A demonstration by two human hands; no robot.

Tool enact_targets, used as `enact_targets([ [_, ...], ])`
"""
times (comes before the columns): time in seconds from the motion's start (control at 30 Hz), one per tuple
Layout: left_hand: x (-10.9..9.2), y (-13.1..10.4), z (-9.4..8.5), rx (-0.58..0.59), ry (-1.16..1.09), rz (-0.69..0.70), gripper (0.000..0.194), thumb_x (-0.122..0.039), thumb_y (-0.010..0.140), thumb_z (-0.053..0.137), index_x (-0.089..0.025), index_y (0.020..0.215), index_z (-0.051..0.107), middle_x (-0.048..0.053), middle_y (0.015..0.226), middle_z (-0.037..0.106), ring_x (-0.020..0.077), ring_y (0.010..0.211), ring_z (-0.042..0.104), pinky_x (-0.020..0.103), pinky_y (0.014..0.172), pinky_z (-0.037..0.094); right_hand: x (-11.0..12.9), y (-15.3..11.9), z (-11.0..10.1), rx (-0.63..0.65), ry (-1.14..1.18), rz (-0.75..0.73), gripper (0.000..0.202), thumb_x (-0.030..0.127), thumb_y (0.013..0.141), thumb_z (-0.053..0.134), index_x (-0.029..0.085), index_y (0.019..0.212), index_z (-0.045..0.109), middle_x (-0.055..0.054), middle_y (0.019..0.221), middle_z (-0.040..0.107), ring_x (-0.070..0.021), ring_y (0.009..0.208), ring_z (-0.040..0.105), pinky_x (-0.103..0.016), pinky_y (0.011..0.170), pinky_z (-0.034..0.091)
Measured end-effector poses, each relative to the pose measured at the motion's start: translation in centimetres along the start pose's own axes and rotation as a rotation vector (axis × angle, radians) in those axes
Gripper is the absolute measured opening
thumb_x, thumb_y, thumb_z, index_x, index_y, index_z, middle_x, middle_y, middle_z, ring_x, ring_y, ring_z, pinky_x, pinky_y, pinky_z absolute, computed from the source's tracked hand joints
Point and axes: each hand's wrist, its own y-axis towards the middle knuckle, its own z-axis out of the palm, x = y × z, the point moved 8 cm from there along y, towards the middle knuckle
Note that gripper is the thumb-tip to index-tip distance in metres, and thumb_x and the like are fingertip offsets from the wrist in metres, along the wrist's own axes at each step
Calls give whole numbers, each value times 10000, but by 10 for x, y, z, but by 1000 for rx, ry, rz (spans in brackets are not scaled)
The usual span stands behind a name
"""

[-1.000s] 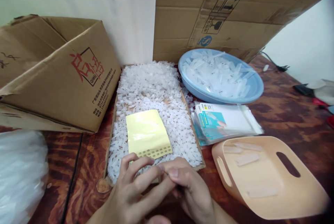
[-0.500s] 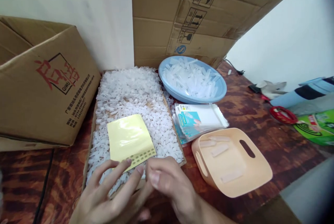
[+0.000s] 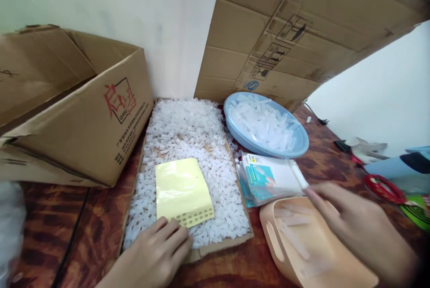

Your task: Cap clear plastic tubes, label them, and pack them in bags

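My left hand (image 3: 159, 250) is at the near edge of a shallow cardboard tray (image 3: 225, 245), its fingers curled together at the lower edge of a yellow sticker sheet (image 3: 183, 189). What lies under those fingertips is hidden. The sheet, with rows of small grey dots along its near side, rests on many small white plastic pieces (image 3: 225, 198). My right hand (image 3: 356, 218), blurred, reaches over a peach plastic basket (image 3: 272, 243). At its fingertips is a whitish plastic strip (image 3: 298, 175), by the edge of the printed plastic bags (image 3: 268, 180). Several translucent strips (image 3: 295, 241) lie in the basket.
A blue basin (image 3: 242, 140) heaped with translucent strips stands behind the bags. An open cardboard box (image 3: 101, 140) is on the left, and a large carton (image 3: 262, 32) stands at the back. A red ring-shaped item (image 3: 384, 189) is at the right.
My right hand has moved away from my left, to the right and over the basket. My left fingers, spread before, are now curled together. The view has shifted, so things appear lower and further right.
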Motion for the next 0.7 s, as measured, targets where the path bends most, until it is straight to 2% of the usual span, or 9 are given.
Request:
enact_targets([
  [0.1, 1, -2, 11, 54, 54, -23, 126, -174, 1002, 600, -185, 1100, 678, 27, 942, 704, 203, 863, 608, 326, 832, 422, -4, 80, 12, 112, -71, 21, 297, 346, 1018, 480, 202, 1009, 739, -150, 1020, 768, -267, 906, 722, -375, 784, 479],
  [0.2, 4, -3, 14, 70, 91, -28, 140, -191, 987, 631, -194, 1118, 678, 21, 945, 695, 207, 868, 599, 331, 816, 405, -15, 153, 52, 353, -133, 69, 284, 212, 972, 539, 127, 1146, 747, -160, 1030, 773, -264, 906, 710, -338, 786, 470],
  [0.3, 5, -3, 13, 30, 92, -38, 106, -202, 967, 664, -202, 1073, 673, 17, 918, 682, 215, 847, 586, 342, 799, 384, -17, 199, 90, 445, -158, 47, 247, 152, 874, 653, 119, 1076, 792, -156, 1006, 784, -257, 898, 704, -307, 778, 449],
  [0.4, 5, -2, 13, -5, 64, -70, 43, -225, 969, 673, -199, 998, 657, 11, 881, 661, 219, 811, 571, 354, 778, 365, -18, 214, 114, 464, -196, 66, 236, 166, 830, 699, 91, 1028, 803, -190, 971, 777, -259, 837, 696, -307, 705, 420],
  [0.5, 3, 0, 16, 0, 29, -90, 97, -273, 989, 657, -194, 938, 633, 13, 862, 638, 216, 808, 567, 353, 769, 356, -20, 213, 116, 435, -213, 110, 211, 230, 863, 702, 76, 968, 802, -204, 899, 767, -236, 725, 674, -314, 648, 385],
  [0.6, 2, 0, 18, -19, 17, -105, 143, -279, 993, 653, -190, 889, 613, 12, 841, 631, 213, 800, 563, 349, 768, 350, -18, 204, 96, 351, -202, 136, 324, 369, 953, 634, 84, 984, 786, -188, 851, 756, -222, 713, 663, -320, 651, 372],
  [0.7, 4, 0, 20, -21, -32, -140, 164, -263, 997, 646, -187, 858, 602, 9, 837, 645, 208, 787, 564, 351, 753, 347, -10, 184, 59, 190, -182, 162, 426, 441, 928, 682, 101, 1180, 718, -166, 925, 764, -231, 778, 667, -329, 686, 380],
])
